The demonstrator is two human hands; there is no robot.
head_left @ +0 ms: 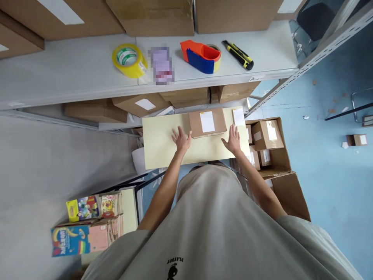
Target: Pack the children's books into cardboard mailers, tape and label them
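Observation:
A brown cardboard box with a white label on top lies on the pale yellow tabletop. On the box's left side is my left hand, fingers spread, its thumb close to the box's near left corner; whether it touches I cannot tell. My right hand is over the tabletop just right of the box, fingers stretched out and holding nothing. Beyond its fingertips lies a white stack of labels or paper.
The shelf ahead bears yellow tape, an orange-and-blue tape dispenser and a utility knife. Right of the table stands an open carton of smaller boxes. Colourful books are stacked at lower left.

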